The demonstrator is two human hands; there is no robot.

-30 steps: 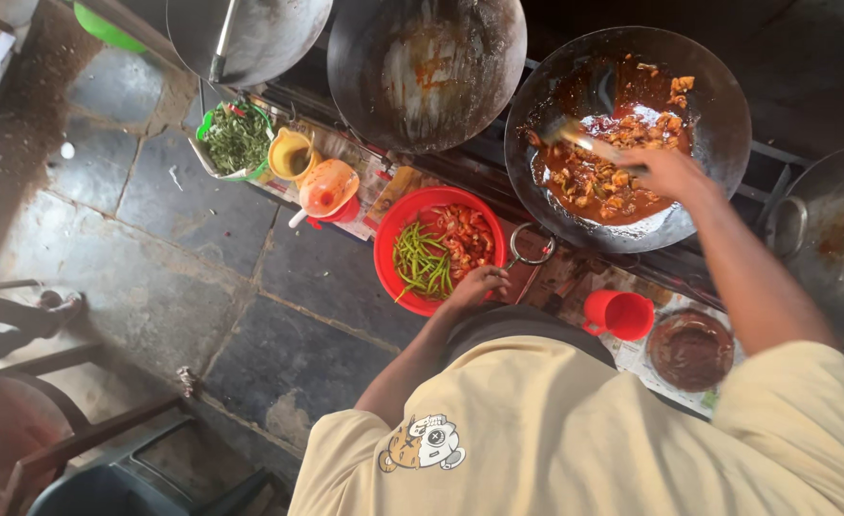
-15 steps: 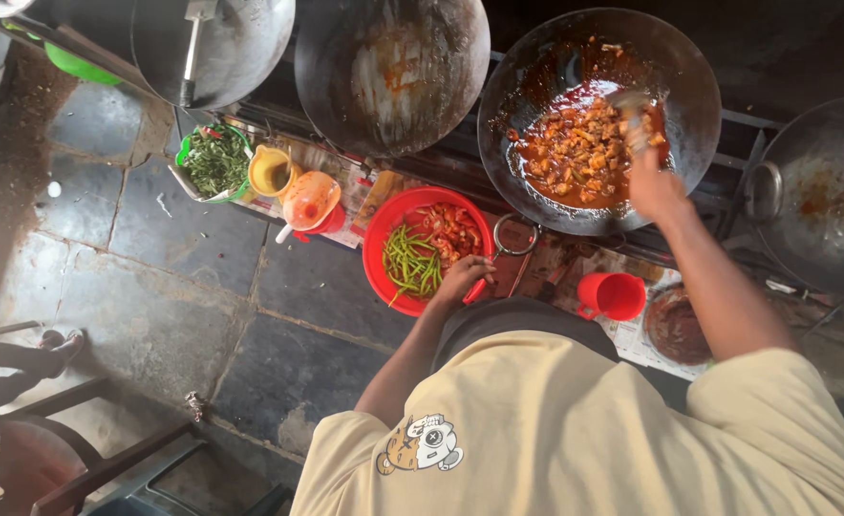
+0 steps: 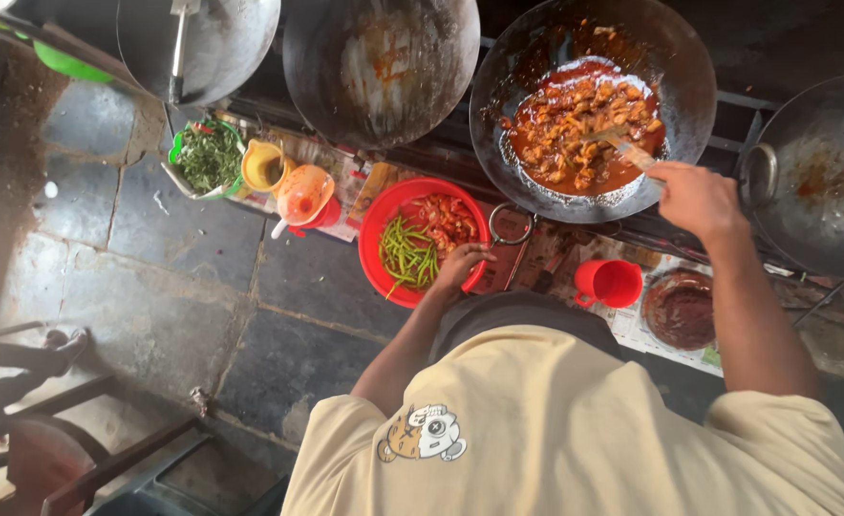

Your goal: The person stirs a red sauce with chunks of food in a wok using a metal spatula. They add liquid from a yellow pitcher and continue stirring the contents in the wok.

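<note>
A dark wok (image 3: 684,86) holds meat pieces in red-orange sauce (image 3: 579,129). My right hand (image 3: 694,196) grips the handle of a spatula (image 3: 622,148) whose blade lies in the sauce. My left hand (image 3: 460,268) rests on the rim of a red bowl (image 3: 379,239) that holds green beans (image 3: 405,253) and chopped tomato (image 3: 446,218). I wear a pale yellow shirt.
An empty stained wok (image 3: 379,67) sits left of the cooking one, a grey wok (image 3: 813,177) to the right. A red cup (image 3: 611,282), a dish of brown paste (image 3: 680,311), orange jugs (image 3: 302,196) and a basket of greens (image 3: 207,158) line the counter. Stone floor lies at left.
The view shifted so the woks sit further right. My right hand moved the spatula across the sauce. My left hand stayed at the red bowl.
</note>
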